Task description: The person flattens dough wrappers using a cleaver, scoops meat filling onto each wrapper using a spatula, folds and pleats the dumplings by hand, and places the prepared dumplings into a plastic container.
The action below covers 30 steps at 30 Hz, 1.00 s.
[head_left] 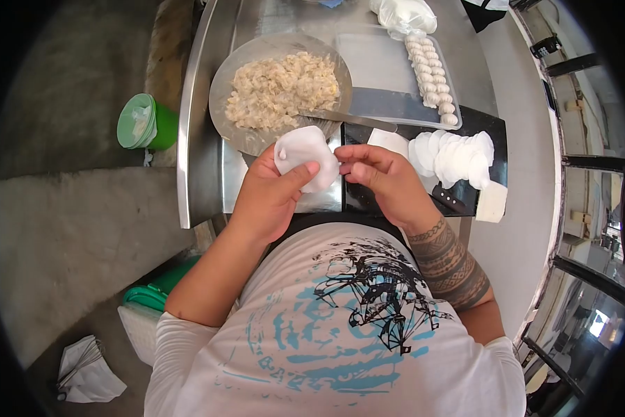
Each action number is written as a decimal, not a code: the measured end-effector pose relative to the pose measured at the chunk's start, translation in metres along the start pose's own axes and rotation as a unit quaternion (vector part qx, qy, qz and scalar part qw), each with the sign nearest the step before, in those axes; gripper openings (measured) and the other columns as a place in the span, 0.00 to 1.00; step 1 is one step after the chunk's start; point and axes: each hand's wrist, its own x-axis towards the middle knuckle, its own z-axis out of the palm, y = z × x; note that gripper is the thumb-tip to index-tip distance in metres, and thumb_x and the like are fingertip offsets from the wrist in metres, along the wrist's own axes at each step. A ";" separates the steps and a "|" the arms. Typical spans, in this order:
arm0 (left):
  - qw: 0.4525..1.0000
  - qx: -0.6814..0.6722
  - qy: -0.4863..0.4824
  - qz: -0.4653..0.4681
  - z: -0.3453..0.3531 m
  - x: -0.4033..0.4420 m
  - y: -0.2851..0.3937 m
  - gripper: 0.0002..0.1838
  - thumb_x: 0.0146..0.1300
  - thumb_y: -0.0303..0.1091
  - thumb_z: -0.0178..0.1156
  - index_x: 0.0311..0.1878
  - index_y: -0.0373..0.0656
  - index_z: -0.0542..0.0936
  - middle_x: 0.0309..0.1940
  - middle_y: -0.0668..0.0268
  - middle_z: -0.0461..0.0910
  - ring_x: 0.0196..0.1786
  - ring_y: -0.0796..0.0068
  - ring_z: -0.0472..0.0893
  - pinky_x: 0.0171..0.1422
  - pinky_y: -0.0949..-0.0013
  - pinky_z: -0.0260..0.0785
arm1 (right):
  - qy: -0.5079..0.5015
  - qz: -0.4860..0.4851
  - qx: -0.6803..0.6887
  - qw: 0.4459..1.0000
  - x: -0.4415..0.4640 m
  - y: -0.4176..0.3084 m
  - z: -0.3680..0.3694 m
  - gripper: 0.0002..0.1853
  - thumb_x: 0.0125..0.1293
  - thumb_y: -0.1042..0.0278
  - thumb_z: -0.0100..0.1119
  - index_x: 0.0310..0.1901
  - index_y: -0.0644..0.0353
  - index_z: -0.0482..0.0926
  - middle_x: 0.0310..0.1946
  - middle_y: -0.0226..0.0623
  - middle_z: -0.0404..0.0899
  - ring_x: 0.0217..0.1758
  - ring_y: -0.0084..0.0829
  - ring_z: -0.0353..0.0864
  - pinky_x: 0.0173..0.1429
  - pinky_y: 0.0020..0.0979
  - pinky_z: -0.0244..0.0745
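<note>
A thin white round wrapper (300,154) lies across the fingers of my left hand (272,191), whose thumb presses on its lower part. At the wrapper's right edge, the bent fingers and thumb of my right hand (390,182) come together on the rim. Just beyond my hands is a wide round metal tray (227,128) with a heap of pale chopped filling (277,90). A flat metal spatula (354,119) rests on the tray's edge. More round wrappers (455,158) are fanned out on a black board (496,128), right of my right hand.
Behind the board, a clear plastic tray (368,52) holds rows of small white dumplings (429,73), beside a white plastic bag (404,15). A black handle (449,199) and folded white cloth (491,201) lie at the board's near edge. A green bucket (161,128) stands left of the steel table (186,153).
</note>
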 end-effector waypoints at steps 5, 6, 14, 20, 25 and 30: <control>0.999 0.039 0.015 0.001 0.004 0.001 -0.004 0.23 0.68 0.23 0.71 0.65 0.41 0.79 0.54 0.67 0.86 0.56 0.76 0.85 0.63 0.67 0.77 | -0.023 0.015 0.048 0.998 0.008 0.012 -0.007 0.15 0.76 0.67 0.67 0.58 0.65 0.84 0.53 0.31 0.86 0.56 0.23 0.82 0.64 0.30 0.76; 0.999 0.043 0.016 0.000 0.005 0.002 -0.005 0.23 0.67 0.23 0.72 0.64 0.41 0.79 0.54 0.67 0.86 0.55 0.77 0.84 0.62 0.67 0.77 | -0.023 0.019 0.060 0.998 0.008 0.013 -0.007 0.15 0.76 0.67 0.67 0.58 0.65 0.84 0.52 0.31 0.86 0.55 0.23 0.82 0.64 0.29 0.76; 0.998 0.050 0.027 0.018 0.013 0.007 -0.008 0.21 0.67 0.20 0.70 0.62 0.40 0.80 0.53 0.66 0.87 0.55 0.76 0.85 0.61 0.68 0.78 | -0.014 0.069 0.155 0.985 0.008 0.011 -0.003 0.12 0.75 0.68 0.68 0.55 0.62 0.84 0.46 0.29 0.86 0.49 0.22 0.82 0.60 0.27 0.76; 0.994 0.083 0.058 0.034 0.012 0.009 -0.017 0.21 0.68 0.17 0.67 0.62 0.39 0.80 0.54 0.64 0.87 0.56 0.73 0.86 0.64 0.66 0.79 | -0.003 -0.013 0.066 0.998 0.008 0.016 -0.003 0.08 0.75 0.71 0.68 0.51 0.63 0.84 0.44 0.26 0.85 0.48 0.18 0.79 0.58 0.23 0.74; 0.996 0.066 0.052 0.036 0.013 0.007 -0.022 0.20 0.68 0.17 0.68 0.61 0.38 0.80 0.53 0.64 0.87 0.55 0.75 0.86 0.63 0.68 0.79 | 0.019 -0.025 0.029 0.999 0.006 0.017 0.003 0.08 0.75 0.72 0.67 0.50 0.65 0.84 0.44 0.26 0.85 0.47 0.17 0.80 0.55 0.23 0.75; 0.995 0.068 0.046 0.054 0.013 0.005 -0.024 0.19 0.70 0.18 0.66 0.62 0.38 0.80 0.54 0.63 0.87 0.56 0.74 0.86 0.63 0.67 0.79 | 0.048 -0.024 0.034 0.998 0.006 0.018 0.011 0.09 0.76 0.70 0.66 0.51 0.66 0.83 0.42 0.27 0.86 0.44 0.17 0.80 0.52 0.23 0.76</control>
